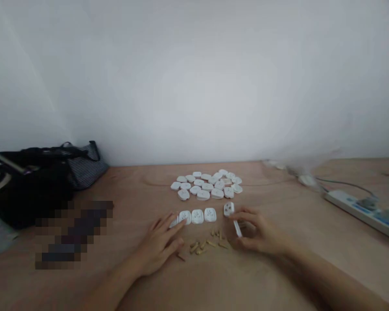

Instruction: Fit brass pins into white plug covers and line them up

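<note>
My left hand (158, 246) lies on the wooden table (278, 224) with its fingers stretched out, the fingertips touching the left end of a row of white plug shells (197, 216). My right hand (257, 233) is curled round a small white plug piece (237, 228), held on edge. Another white shell (228, 209) lies just beyond its fingers. Between the hands lies a loose heap of small brass pins (205, 245). Farther back sits a cluster of several white plug shells (207, 185).
A black and striped bag (35, 181) sits at the back left against the white wall. A white power strip (366, 211) with its cable lies at the right. A blurred-out patch covers something at the left front.
</note>
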`<state>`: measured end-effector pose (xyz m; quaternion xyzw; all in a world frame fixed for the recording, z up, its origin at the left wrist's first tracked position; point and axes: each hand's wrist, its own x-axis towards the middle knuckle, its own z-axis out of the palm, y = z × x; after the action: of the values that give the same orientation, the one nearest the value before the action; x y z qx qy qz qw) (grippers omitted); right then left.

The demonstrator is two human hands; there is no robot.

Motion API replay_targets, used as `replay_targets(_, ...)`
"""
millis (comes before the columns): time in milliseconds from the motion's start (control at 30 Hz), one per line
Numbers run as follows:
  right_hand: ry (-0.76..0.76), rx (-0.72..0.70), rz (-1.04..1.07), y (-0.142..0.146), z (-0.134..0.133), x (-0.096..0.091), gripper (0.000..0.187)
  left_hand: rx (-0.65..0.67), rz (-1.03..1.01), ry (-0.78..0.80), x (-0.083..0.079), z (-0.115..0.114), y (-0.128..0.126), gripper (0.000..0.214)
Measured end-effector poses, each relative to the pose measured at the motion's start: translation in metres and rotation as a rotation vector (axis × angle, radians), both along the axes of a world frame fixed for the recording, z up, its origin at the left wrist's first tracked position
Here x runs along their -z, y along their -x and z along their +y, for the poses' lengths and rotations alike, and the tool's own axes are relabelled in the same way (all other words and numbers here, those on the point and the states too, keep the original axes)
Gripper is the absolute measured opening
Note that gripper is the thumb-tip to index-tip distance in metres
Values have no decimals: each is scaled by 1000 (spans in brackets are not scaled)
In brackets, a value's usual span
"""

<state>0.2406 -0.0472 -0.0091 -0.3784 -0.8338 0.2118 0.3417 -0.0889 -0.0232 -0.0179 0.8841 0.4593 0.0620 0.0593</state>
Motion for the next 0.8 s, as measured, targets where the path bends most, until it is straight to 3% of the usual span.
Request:
replay_targets(133, 96, -21, -93, 3, 0, 2, 56, -1, 10, 13, 0, 0, 0, 49)
replay_targets(400, 85, 54, -48, -9, -4, 2, 53, -3, 14, 14, 0, 0, -1, 49)
replay_targets(633, 41, 53, 172, -17, 13, 5, 32, -3, 28, 11, 1, 1, 0, 50)
replay_targets(733, -1, 115, 275, -9, 26, 8, 27, -3, 28, 12, 1, 1, 0, 50)
replay_targets(800, -68, 195, 219, -2, 35, 10, 28, -9, 26, 9, 1, 1, 0, 49)
